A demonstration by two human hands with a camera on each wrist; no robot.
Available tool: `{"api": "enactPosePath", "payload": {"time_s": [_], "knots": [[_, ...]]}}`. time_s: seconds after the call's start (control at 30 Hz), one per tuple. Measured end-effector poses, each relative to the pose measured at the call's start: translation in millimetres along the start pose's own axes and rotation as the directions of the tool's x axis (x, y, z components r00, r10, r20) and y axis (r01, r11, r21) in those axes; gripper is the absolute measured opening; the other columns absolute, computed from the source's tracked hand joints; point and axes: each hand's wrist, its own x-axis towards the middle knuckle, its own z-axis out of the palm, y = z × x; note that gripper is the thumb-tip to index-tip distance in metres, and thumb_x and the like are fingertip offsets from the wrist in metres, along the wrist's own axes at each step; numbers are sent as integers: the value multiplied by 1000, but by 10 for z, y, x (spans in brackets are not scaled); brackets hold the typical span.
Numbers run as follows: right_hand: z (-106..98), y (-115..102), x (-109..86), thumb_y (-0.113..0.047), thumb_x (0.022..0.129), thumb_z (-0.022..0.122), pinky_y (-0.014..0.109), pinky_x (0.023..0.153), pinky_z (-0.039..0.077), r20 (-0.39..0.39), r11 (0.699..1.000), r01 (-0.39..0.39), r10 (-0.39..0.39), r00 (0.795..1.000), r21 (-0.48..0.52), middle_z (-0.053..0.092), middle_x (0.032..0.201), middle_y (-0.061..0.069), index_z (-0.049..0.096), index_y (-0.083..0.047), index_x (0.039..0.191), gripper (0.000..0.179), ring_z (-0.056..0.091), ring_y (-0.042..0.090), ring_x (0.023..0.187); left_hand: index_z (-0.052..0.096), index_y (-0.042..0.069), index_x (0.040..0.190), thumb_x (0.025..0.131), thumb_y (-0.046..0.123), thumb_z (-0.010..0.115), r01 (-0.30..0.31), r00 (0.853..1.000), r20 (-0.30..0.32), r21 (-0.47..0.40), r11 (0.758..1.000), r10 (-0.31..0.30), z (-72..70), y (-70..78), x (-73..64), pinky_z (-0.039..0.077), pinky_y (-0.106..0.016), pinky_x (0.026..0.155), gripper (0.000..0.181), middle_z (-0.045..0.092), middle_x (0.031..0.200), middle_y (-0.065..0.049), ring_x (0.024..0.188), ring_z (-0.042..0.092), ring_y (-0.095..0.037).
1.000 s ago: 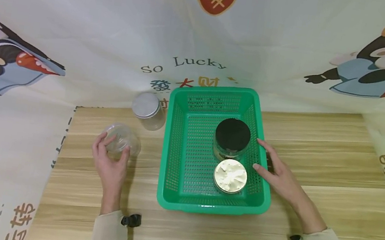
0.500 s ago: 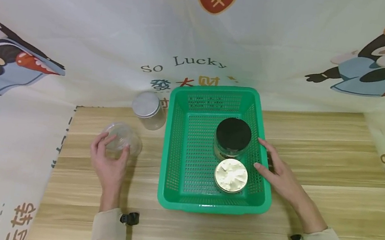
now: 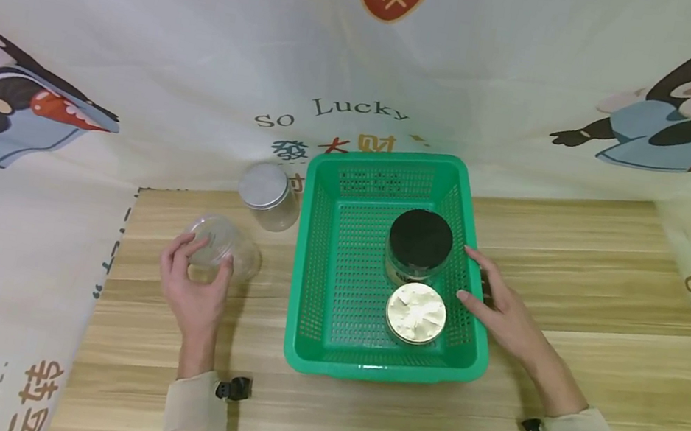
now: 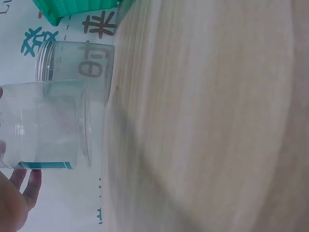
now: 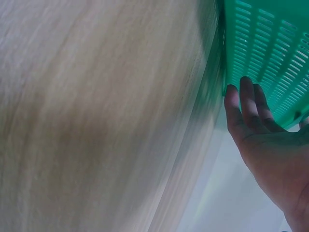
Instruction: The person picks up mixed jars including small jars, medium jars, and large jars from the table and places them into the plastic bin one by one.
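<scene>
My left hand [image 3: 196, 290] grips a clear plastic jar [image 4: 53, 125] between thumb and fingers. In the left wrist view the jar appears held above the wooden table, its wider rim facing down. Behind it stands another clear jar with a silver lid [image 3: 263, 187]. A green plastic basket [image 3: 303, 276] holds a black-lidded jar [image 3: 420, 239] and a jar with a shiny gold top [image 3: 416, 313], both on its right side. My right hand [image 3: 507, 318] rests at the basket's right rim. Its fingers [image 5: 248, 99] lie nearly straight against the outer mesh wall.
The wooden table [image 3: 367, 427] runs under everything. A printed white cloth [image 3: 208, 61] rises behind the table and along both sides. The basket's far end and the silver-lidded jar stand close to that cloth.
The jar in my left hand has tilted slightly, its lower part showing a little further right. My right hand and the basket keep their places.
</scene>
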Motion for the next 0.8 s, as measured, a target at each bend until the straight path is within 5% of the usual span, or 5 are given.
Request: {"api": "enactPosePath", "payload": {"time_s": [0.57, 0.8], "knots": [[42, 4, -38, -27, 101, 56, 59, 98, 42, -3, 1000, -12, 12, 1000, 26, 50, 139, 18, 21, -37, 157, 67, 52, 35, 122, 65, -14, 99, 68, -12, 73, 126, 991, 71, -141, 982, -116, -102, 36, -60, 50, -36, 94, 32, 49, 121, -30, 119, 51, -34], [17, -4, -13, -24, 101, 55, 57, 97, 43, -7, 999, 13, -13, 1000, 32, 52, 135, 19, 20, -36, 157, 68, 54, 34, 119, 64, -16, 97, 66, -13, 73, 97, 994, 63, -158, 983, -88, -84, 62, -49, 50, -48, 95, 33, 49, 119, -33, 118, 51, -37]]}}
